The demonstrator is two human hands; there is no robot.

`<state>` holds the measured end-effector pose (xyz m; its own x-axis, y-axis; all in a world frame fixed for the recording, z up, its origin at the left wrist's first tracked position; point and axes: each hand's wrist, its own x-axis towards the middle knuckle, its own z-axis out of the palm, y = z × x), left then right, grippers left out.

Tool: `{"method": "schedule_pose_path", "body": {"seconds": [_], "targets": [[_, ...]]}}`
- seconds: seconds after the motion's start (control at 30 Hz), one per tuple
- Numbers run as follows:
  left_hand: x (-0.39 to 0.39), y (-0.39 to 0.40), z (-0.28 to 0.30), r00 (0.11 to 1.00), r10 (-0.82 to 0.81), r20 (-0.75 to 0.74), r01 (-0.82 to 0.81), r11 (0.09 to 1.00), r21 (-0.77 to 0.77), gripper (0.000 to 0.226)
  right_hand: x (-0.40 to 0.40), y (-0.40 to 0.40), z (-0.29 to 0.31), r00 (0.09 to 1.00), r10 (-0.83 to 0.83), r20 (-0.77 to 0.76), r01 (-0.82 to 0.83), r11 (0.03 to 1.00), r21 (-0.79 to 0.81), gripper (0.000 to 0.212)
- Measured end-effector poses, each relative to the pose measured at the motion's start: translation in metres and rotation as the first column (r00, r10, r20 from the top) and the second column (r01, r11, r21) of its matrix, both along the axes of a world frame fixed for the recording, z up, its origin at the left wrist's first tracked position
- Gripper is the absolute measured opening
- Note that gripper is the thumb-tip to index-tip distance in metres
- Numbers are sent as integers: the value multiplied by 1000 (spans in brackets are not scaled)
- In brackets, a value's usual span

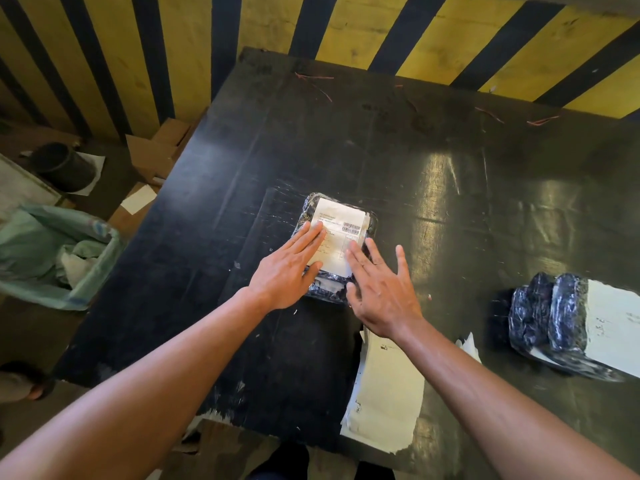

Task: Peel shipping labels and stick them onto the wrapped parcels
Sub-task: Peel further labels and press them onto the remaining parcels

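A small parcel (370,223) wrapped in dark plastic lies in the middle of the black table (346,140). A white shipping label (341,223) with a barcode covers its top. My left hand (291,268) lies flat with straight fingers pressing the label's left side. My right hand (379,289) is spread flat, its fingers touching the label's lower right edge. A stack of white label sheets (384,396) lies at the table's near edge under my right forearm. At the right sit wrapped parcels (550,313) bearing a white label (613,323).
A bin lined with a green bag (52,258) stands on the floor at the left. Cardboard boxes (156,150) and a dark bucket (62,166) sit beyond it. A yellow and black striped wall (346,26) runs behind the table. Thin red threads (315,81) lie near the far edge.
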<state>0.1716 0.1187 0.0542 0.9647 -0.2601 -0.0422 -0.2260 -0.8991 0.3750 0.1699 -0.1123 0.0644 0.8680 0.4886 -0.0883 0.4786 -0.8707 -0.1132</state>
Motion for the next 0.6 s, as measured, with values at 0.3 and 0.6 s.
{"method": "schedule_pose_path", "body": {"seconds": [0.3,0.6], "targets": [[0,3,-8,1000,-5,5,5,1000,-5,64,-42,22,-22,991,121,-48,-122,992,-13,81],[-29,-20,-15,996,-90,14,85,972,219,73,-20,15,-12,994,32,-100,-23,995,98,83]]}}
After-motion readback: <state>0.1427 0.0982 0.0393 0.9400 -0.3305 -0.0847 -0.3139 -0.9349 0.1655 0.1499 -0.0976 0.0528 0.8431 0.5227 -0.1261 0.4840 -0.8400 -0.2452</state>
